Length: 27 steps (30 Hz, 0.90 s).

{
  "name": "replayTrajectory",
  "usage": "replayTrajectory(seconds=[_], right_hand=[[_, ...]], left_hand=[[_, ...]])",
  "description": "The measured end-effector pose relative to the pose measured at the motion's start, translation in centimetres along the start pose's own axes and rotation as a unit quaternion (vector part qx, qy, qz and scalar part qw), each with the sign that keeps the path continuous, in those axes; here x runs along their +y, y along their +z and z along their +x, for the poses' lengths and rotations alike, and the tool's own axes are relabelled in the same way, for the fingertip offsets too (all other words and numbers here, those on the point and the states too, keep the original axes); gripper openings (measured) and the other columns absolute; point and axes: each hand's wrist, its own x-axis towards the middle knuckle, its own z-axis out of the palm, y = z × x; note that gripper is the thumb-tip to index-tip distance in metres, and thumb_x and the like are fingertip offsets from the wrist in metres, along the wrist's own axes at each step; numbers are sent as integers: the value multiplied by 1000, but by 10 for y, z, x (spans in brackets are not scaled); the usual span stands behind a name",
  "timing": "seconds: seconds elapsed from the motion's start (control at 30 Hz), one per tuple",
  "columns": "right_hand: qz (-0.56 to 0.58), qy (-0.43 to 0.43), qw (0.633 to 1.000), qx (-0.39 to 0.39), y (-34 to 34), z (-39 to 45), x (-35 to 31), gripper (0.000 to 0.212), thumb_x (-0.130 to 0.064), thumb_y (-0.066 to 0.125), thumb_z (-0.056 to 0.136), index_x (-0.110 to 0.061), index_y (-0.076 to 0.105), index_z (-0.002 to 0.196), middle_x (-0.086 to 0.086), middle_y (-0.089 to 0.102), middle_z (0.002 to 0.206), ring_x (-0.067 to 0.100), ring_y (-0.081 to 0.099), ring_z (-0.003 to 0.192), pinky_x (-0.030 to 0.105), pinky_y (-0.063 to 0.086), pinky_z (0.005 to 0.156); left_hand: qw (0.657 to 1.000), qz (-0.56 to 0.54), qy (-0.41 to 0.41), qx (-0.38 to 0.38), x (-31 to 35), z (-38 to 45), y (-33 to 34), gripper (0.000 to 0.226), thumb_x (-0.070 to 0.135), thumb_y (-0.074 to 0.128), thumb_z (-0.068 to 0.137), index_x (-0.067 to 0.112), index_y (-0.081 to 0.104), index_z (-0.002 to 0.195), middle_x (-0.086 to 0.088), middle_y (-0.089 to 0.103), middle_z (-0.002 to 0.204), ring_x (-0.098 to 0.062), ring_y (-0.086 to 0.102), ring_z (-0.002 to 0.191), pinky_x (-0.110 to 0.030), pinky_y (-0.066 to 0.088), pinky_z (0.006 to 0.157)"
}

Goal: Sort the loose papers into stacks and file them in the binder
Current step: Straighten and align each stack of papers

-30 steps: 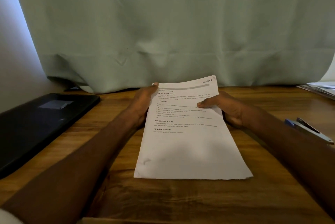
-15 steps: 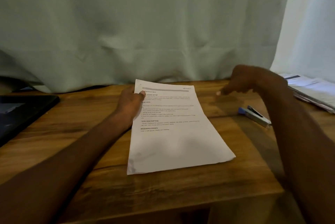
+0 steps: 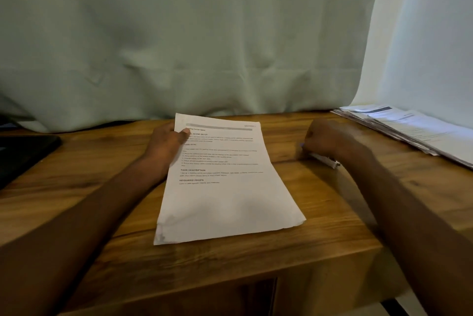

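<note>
A warm brown wooden bench (image 3: 320,213) with a strong grain filled the lower part of the view, its near edge dropping to a darker front panel. Behind it a pale green cloth curtain (image 3: 179,34) hung in soft folds down to the bench's far edge, and to the right of it a brighter white drape (image 3: 430,34) let light in. A thin stack of white printed papers (image 3: 225,195) lay flat near the middle of the bench, turned slightly askew, its near left corner creased and curling. The left hand (image 3: 167,143) gripped the stack's upper left edge, the thumb pressed on the top sheet and the fingers tucked under. The right hand (image 3: 326,139) sat just right of the stack, apart from it, its fingers curled round a blue and silver stapler (image 3: 323,159) that rested on the wood; motion blur hid the details of that grip. Along the far right edge a second, fanned pile of loose white printed sheets (image 3: 414,131) lay on the bench. At the far left a flat black folder-like case (image 3: 23,154) rested on the surface, partly cut off by the frame.
</note>
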Motion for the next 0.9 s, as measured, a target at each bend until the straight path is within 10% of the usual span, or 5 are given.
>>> replayTrajectory(seconds=[0.23, 0.53, 0.7, 0.9], right_hand=[[408, -159, 899, 11, 3, 6, -85, 34, -27, 77, 91, -21, 67, 124, 4, 77, 95, 14, 75, 80, 27, 60, 73], [241, -404, 882, -21, 32, 31, -150, 57, -30, 88, 79, -25, 66, 131, -11, 71, 115, -2, 66, 105, 10, 49, 91], [246, -389, 888, -15, 43, 39, -123, 48, -30, 86, 81, -25, 70, 125, -33, 63, 107, -22, 58, 100, -2, 41, 82], [252, -393, 882, -54, 43, 37, -131, 41, -27, 68, 97, -24, 61, 137, -14, 65, 124, -17, 59, 101, 1, 45, 82]], left_hand=[[999, 6, 0, -43, 2, -4, -14, 16, 16, 59, 102, 12, 72, 111, -5, 79, 101, -28, 76, 91, -54, 59, 90], [987, 82, 106, -89, -5, 2, -13, 18, 23, 66, 99, 21, 75, 114, 2, 79, 103, -16, 75, 94, -43, 58, 90], [981, 90, 125, -116, -7, 3, -10, 25, 20, 68, 98, 18, 73, 121, 4, 78, 106, -15, 76, 95, -42, 60, 91], [979, 73, 133, -134, -8, -1, -8, 26, 25, 65, 99, 16, 71, 123, -1, 77, 113, -22, 74, 102, -53, 56, 96]])
